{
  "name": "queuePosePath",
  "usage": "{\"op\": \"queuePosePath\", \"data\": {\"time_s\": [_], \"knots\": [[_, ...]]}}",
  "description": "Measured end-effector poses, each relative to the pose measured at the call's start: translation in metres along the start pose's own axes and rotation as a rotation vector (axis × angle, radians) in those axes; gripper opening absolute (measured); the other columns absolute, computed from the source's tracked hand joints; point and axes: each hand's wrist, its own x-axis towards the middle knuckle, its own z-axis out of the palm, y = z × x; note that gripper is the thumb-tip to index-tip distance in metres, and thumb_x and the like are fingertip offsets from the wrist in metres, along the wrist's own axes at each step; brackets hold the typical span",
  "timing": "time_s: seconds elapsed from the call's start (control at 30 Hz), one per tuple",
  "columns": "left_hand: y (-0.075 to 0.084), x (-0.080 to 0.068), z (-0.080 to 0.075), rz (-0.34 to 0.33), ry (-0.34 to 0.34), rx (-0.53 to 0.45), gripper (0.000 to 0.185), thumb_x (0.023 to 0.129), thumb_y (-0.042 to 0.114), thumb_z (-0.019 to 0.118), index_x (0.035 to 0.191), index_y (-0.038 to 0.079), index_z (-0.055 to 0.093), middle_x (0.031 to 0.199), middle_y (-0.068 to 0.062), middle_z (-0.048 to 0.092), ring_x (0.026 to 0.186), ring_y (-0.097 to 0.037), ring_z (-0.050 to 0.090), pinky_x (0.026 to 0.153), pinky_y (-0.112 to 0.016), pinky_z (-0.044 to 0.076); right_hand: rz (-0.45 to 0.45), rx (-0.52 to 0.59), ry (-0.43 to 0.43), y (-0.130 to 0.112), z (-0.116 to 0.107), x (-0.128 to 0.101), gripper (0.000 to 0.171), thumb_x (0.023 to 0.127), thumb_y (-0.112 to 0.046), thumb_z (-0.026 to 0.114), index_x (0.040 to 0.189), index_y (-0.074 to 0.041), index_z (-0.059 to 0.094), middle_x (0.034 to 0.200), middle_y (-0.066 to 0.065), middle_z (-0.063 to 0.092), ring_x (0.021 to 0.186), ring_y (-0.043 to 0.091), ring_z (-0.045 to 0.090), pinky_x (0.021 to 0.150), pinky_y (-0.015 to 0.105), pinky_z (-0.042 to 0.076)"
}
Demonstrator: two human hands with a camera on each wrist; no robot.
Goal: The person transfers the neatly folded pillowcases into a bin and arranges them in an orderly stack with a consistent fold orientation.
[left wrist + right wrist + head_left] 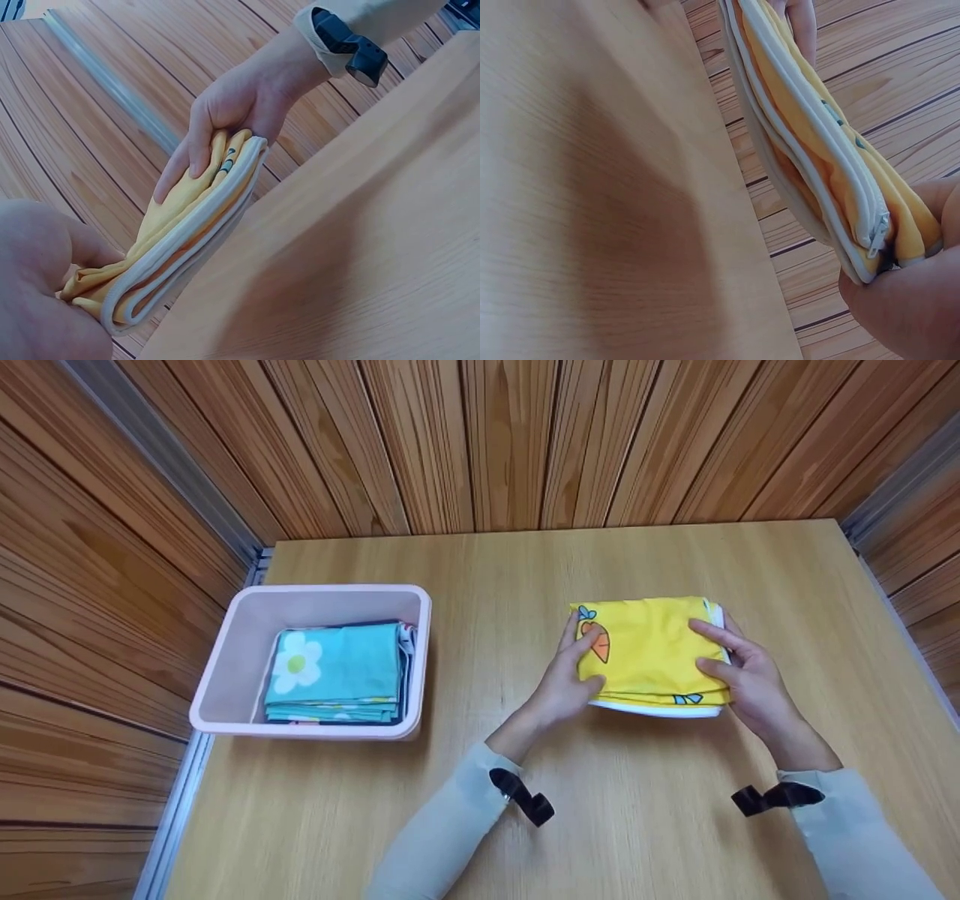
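Observation:
A folded yellow cloth cover [649, 649] with a printed carrot and white edging is held up off the table between both hands. My left hand [564, 679] grips its left side, thumb and a finger on the top face. On the opposite side my right hand [754, 682] pinches the edge, with fingers above and below. Seen from the right wrist, the layered edge of the yellow cover [817, 150] shows a white zipper pull [877, 241] at its near corner. From the left wrist, the folded layers [187, 225] stand tilted between the two hands.
To the left stands a pale pink plastic bin [217, 690]. Inside it lies a stack of folded cloths, topped by a turquoise one [352, 660] with a white flower. Wood-plank walls [510, 450] border the wooden table [487, 607] at the back and sides.

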Motion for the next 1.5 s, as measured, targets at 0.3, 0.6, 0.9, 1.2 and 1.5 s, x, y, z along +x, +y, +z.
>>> {"op": "queuePosePath", "data": {"time_s": [0.3, 0.6, 0.9, 1.2, 1.5], "knots": [[-0.002, -0.004, -0.004, -0.009, 0.010, -0.008, 0.073, 0.093, -0.010, 0.059, 0.158, 0.009, 0.034, 0.171, 0.007, -0.004, 0.156, -0.014, 0.004, 0.119, -0.021, 0.021, -0.002, 0.010, -0.010, -0.001, 0.006, 0.001, 0.054, 0.098, 0.010, 0.057, 0.150, -0.002, 0.048, 0.170, 0.001, -0.015, 0.155, 0.021, -0.012, 0.098, 0.010, 0.043], [-0.003, -0.008, -0.008, -0.009, 0.007, -0.043, 0.076, 0.092, -0.012, 0.059, 0.159, 0.010, 0.032, 0.171, 0.010, -0.006, 0.156, -0.013, 0.003, 0.119, -0.022, 0.022, -0.002, 0.027, -0.028, 0.000, 0.011, 0.002, 0.053, 0.098, 0.011, 0.056, 0.149, -0.002, 0.050, 0.171, 0.002, -0.013, 0.156, 0.023, -0.009, 0.097, 0.013, 0.046], [-0.004, -0.013, -0.013, 0.015, 0.014, -0.038, 0.075, 0.092, -0.012, 0.058, 0.159, 0.010, 0.032, 0.171, 0.008, -0.006, 0.156, -0.015, 0.001, 0.122, -0.027, 0.018, 0.029, 0.011, -0.028, -0.001, 0.016, 0.003, 0.054, 0.098, 0.008, 0.059, 0.150, -0.002, 0.048, 0.171, 0.001, -0.013, 0.156, 0.023, -0.010, 0.097, 0.015, 0.048], [-0.007, -0.017, -0.018, 0.038, 0.022, -0.039, 0.075, 0.091, -0.013, 0.057, 0.159, 0.007, 0.032, 0.171, 0.004, -0.007, 0.156, -0.017, 0.002, 0.122, -0.028, 0.019, 0.061, -0.009, -0.025, -0.005, 0.024, 0.005, 0.055, 0.099, 0.006, 0.058, 0.151, -0.005, 0.048, 0.171, -0.002, -0.012, 0.156, 0.024, -0.005, 0.097, 0.016, 0.048], [-0.005, -0.022, -0.025, 0.058, 0.018, -0.113, 0.076, 0.089, -0.016, 0.055, 0.158, 0.004, 0.031, 0.171, 0.005, -0.008, 0.155, -0.016, 0.004, 0.115, -0.023, 0.028, 0.009, -0.001, -0.047, -0.006, 0.031, 0.008, 0.054, 0.097, 0.012, 0.056, 0.149, 0.000, 0.049, 0.171, 0.006, -0.010, 0.156, 0.027, -0.004, 0.098, 0.014, 0.046]]}}
